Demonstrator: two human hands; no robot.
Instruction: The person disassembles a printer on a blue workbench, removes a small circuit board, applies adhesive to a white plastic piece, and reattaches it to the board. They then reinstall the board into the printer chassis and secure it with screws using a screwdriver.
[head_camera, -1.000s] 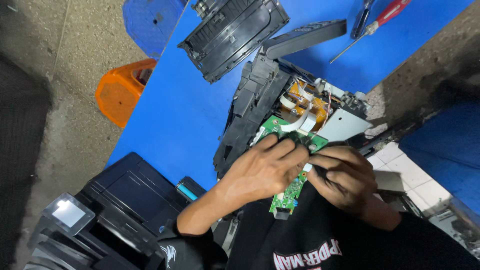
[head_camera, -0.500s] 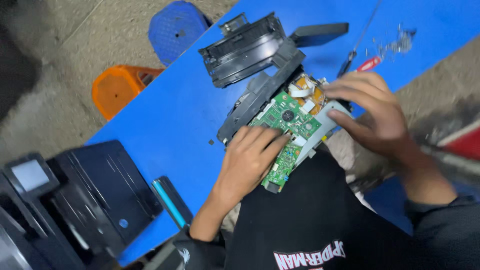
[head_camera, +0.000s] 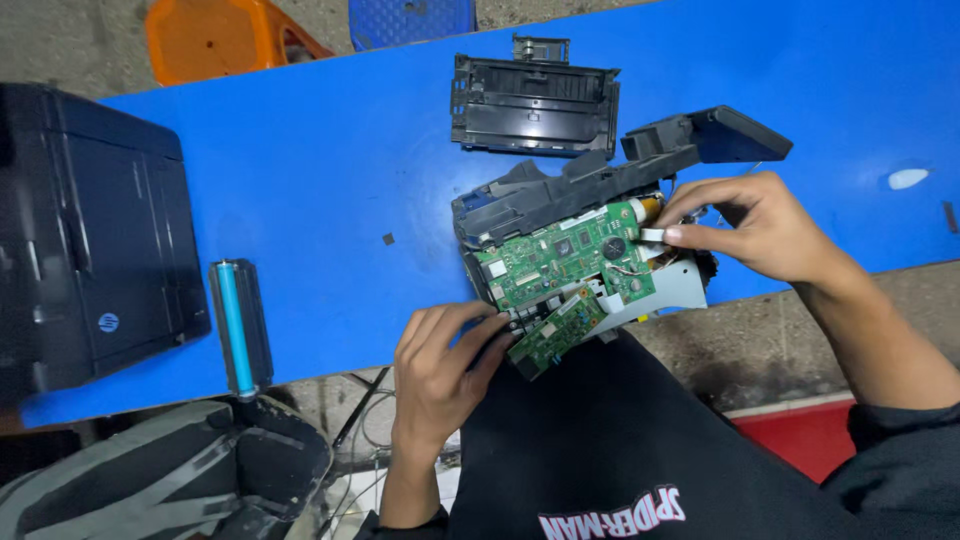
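Note:
A partly stripped printer chassis lies on its side at the near edge of a blue table, with a large green circuit board facing up. A smaller green board hangs off its lower corner. My left hand rests against the chassis's near edge, fingertips beside the small board. My right hand pinches a white flat cable end at the large board's right side.
A black plastic tray part lies farther back on the table. A whole black printer sits at the left, with a toner cartridge with a blue roller beside it. Orange and blue stools stand beyond the table.
The view swung so the table now runs level. My right hand moved from the small board to the board's right edge and took the flat cable. My left hand slid down to the near edge.

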